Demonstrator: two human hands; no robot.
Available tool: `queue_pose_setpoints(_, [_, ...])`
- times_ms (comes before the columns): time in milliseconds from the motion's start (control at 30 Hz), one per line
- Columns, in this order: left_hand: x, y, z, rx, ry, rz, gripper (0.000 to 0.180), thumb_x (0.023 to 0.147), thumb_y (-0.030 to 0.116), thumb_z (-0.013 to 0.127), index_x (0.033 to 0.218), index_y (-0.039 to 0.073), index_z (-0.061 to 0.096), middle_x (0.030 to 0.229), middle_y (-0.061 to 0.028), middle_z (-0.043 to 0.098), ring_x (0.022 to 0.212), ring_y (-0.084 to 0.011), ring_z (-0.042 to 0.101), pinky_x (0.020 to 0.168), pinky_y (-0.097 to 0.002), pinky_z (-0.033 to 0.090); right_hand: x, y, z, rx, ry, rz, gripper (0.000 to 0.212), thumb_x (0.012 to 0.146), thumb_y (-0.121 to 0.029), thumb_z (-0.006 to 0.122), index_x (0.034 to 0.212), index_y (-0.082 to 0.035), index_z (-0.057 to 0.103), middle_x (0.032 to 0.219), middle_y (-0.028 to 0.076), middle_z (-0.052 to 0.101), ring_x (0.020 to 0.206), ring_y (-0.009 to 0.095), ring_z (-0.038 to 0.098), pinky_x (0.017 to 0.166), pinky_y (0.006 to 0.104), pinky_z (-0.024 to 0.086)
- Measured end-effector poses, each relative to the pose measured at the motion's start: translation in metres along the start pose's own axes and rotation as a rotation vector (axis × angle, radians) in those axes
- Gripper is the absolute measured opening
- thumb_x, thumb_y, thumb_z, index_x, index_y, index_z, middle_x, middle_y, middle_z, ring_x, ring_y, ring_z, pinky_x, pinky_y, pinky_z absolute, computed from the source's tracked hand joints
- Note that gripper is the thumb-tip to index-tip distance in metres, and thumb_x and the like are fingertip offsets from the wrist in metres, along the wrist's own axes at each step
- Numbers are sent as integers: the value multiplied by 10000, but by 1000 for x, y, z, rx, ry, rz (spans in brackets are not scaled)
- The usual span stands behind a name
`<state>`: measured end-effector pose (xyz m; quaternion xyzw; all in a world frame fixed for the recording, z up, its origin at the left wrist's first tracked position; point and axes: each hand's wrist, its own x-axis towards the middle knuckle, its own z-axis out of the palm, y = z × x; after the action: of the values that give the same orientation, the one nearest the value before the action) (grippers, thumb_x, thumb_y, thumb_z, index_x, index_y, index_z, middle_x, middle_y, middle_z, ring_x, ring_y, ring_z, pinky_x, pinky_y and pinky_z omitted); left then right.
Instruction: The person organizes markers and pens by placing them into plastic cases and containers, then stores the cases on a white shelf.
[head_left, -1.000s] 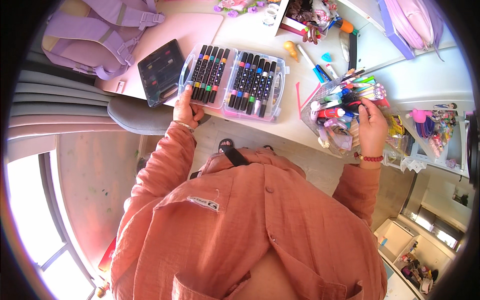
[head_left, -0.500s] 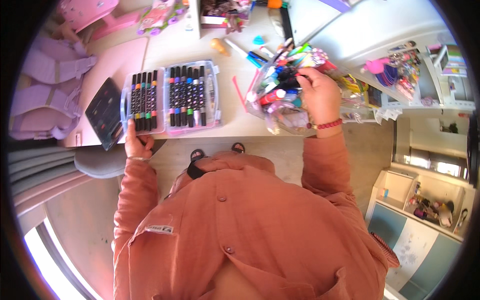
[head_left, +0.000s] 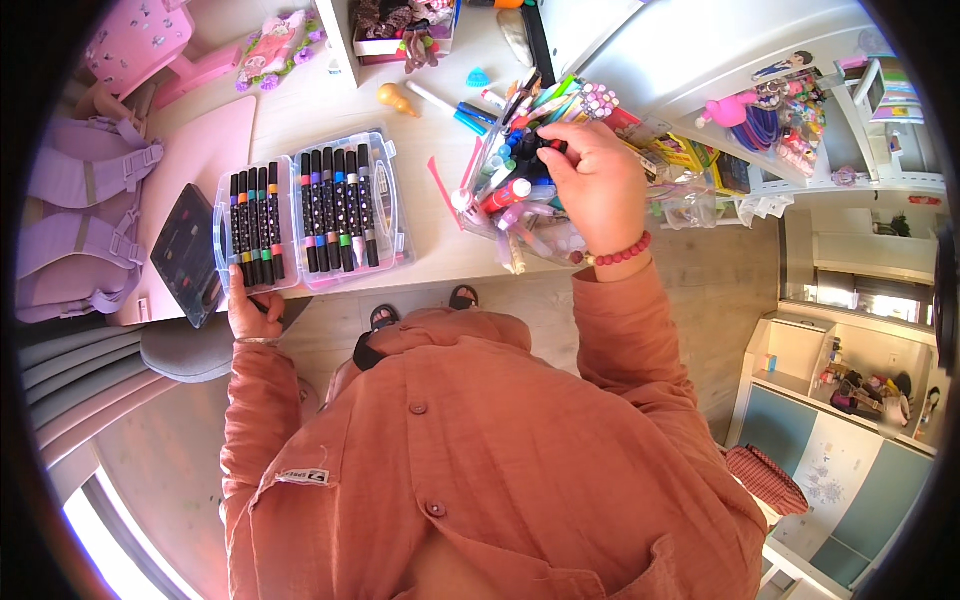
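Observation:
A clear plastic marker case (head_left: 402,262) lies unfolded on the desk, its two halves filled with rows of black dotted markers (head_left: 340,215). At the case's near left corner, my left hand (head_left: 252,312) grips the edge, one finger up along it and the others curled. Off to the right stands a clear container (head_left: 478,222) crammed with pens, markers and pencils. Above it my right hand (head_left: 595,180) pinches at a black marker (head_left: 545,150) among them; the fingers partly hide it. Beside that hand a red marker with a white end (head_left: 506,196) pokes out.
A dark flat case (head_left: 185,255) leans by the marker case, near a pink board (head_left: 205,150). Loose pens (head_left: 470,120) and an orange-yellow bulb-shaped object (head_left: 396,98) lie behind. Purple backpack (head_left: 85,215) at left; a shelf with trinkets (head_left: 770,115) at right.
The whole view has shifted a little. My right hand has moved slightly left and farther over the heap of pens. My left hand stays at the marker case's corner.

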<state>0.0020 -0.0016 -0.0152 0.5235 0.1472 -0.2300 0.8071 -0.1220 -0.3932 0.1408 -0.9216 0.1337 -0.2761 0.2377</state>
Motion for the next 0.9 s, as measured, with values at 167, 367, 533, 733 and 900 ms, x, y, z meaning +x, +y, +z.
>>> queue_pose_setpoints(167, [1,0,1,-38,26,2,383,867,470,469,930,101,552,738,-47,613,327,-122,338,293,-225,196,3,0,9,-62,-21,-37,198,670,-32,680,860,-80,654,700,55,535,559,152,524,520,261,420])
queue_pose_setpoints(367, [-1,1,5,-33,44,17,374,866,463,476,917,101,552,723,-46,607,329,-122,344,288,-223,203,5,5,11,98,-1,-10,166,674,-19,674,829,-68,641,728,47,565,590,147,554,535,252,434])
queue_pose_setpoints(533, [0,-2,1,-24,48,22,387,866,466,476,898,89,556,696,-51,602,321,-121,338,282,-224,202,7,1,2,443,76,217,116,712,7,648,818,-24,612,750,36,613,604,93,549,550,219,439])
queue_pose_setpoints(733, [-2,-1,5,-31,47,42,376,868,457,478,902,91,557,710,-52,609,332,-113,351,282,-215,207,14,7,-16,567,173,237,128,796,1,595,922,-1,573,795,35,613,645,47,528,574,183,434])
queue_pose_setpoints(900, [-3,0,7,-49,39,44,358,872,442,480,919,94,554,745,-52,622,355,-103,375,283,-211,213,16,11,-27,601,188,205,148,824,-51,592,966,-16,572,833,20,608,658,31,511,534,159,407])
